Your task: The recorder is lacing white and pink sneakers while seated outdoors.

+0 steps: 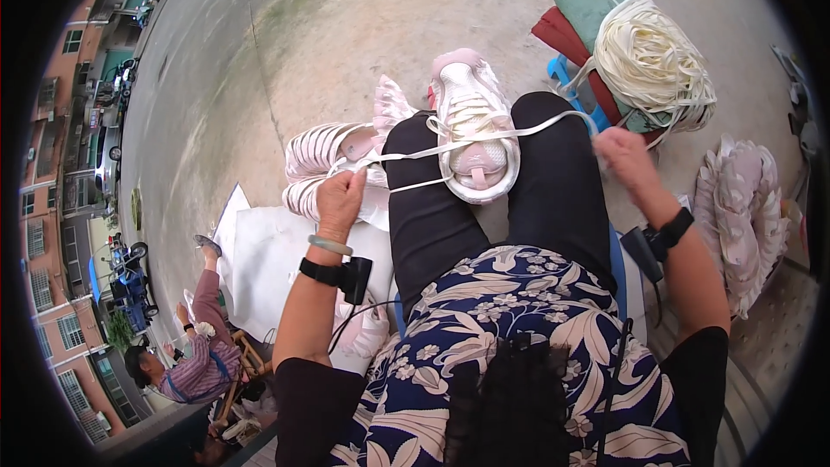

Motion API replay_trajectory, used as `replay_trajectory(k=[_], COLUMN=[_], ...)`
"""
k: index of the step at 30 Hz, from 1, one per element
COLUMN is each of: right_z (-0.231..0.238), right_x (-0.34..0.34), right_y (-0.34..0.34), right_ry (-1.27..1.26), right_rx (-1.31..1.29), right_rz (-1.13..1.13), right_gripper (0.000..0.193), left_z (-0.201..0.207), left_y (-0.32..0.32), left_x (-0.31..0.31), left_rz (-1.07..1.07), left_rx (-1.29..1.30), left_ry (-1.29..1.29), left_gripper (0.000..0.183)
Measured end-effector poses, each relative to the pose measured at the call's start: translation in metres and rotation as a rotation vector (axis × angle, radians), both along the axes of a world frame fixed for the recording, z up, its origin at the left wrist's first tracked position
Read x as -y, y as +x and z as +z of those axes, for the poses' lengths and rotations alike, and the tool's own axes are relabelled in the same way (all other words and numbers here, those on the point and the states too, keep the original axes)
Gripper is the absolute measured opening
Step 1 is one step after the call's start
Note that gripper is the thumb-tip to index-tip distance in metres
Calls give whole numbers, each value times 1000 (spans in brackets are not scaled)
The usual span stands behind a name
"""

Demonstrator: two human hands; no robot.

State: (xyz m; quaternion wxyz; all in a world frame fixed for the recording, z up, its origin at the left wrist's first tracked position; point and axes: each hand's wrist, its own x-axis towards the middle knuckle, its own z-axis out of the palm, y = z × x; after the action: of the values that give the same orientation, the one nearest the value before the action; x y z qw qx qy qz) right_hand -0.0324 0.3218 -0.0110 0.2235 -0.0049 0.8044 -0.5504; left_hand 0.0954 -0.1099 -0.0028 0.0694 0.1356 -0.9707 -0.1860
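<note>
A pink and white sneaker rests between my black-trousered thighs, its toe away from me and its tongue and opening toward me. White shoelace runs criss-cross through the eyelets over its front. From the collar, one lace end stretches across my right thigh to my right hand, which is closed on it and slightly blurred. My left hand, beyond my left thigh, is closed on the shoelace on that side; two strands lead from there toward the shoe. The fingertips of my left hand are partly hidden.
Pink and white shoe uppers lie left of my knee over a white sheet. At right stand more stacked uppers. A bundle of cream laces sits on green and red cloth over a blue stool. Another person sits at far left.
</note>
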Motion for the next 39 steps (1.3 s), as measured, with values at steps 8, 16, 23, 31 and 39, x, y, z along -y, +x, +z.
replay_trajectory(k=[8,16,23,31,39], right_z=[14,9,5,-5,15], right_x=[84,101,103,107,111], right_y=[18,9,7,7,11], right_ry=[-447,-650,-627,-592,125], right_rx=[432,311,262,165,-702], right_rz=[-24,-106,-108,-107,119], right_gripper=[17,11,7,7,13], left_z=[32,38,32,33,35], left_y=[-21,-25,-24,-26,-23], left_x=[-85,-108,-104,-109,-104], left_rz=[311,295,218,265,241], left_rx=[338,359,323,349,261], left_ry=[1310,1403,1387,1439,1472], left_gripper=[33,26,17,16,9])
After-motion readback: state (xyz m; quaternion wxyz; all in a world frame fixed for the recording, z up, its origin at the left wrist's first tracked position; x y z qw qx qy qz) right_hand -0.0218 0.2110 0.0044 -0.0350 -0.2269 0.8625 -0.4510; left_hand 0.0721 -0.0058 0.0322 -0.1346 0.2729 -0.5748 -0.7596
